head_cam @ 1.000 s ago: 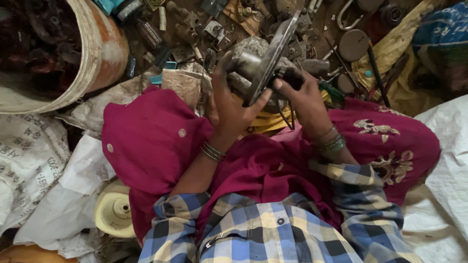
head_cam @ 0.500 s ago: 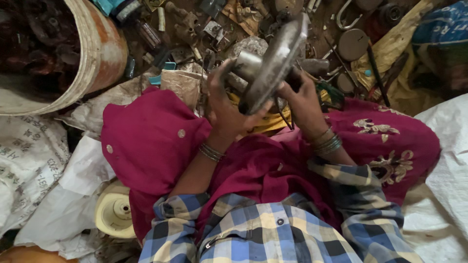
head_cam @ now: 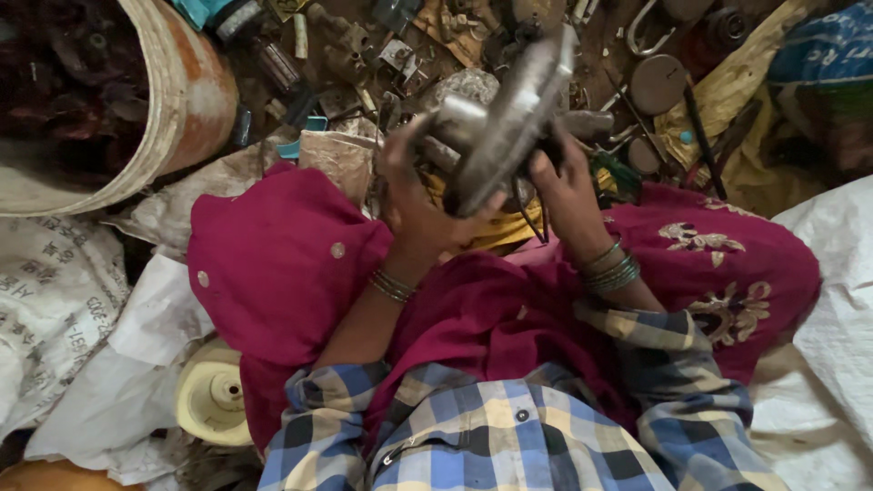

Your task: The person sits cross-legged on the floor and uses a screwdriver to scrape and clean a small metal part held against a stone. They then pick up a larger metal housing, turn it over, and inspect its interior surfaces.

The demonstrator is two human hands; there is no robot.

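Above the magenta-clothed lap (head_cam: 300, 264), the left hand (head_cam: 420, 205) and right hand (head_cam: 566, 186) clasp a grey, dusty, round metal motor part (head_cam: 500, 127), fingers wrapped around its sides. Its disc now tilts steeper, edge-on, than a second ago. Beyond it lies rusty metal scrap (head_cam: 382, 45).

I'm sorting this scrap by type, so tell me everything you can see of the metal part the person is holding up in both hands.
The metal part is a dull grey, disc-shaped piece, seen almost edge-on and tilted, its rim rising toward the upper right. A short, stubby cylinder sticks out of its left face. The surface looks worn and grimy, like cast metal. Dark wires hang from its underside. The left hand grips it from the left and below, and the right hand holds it from the right. It is held above the lap, in front of the scrap heap.
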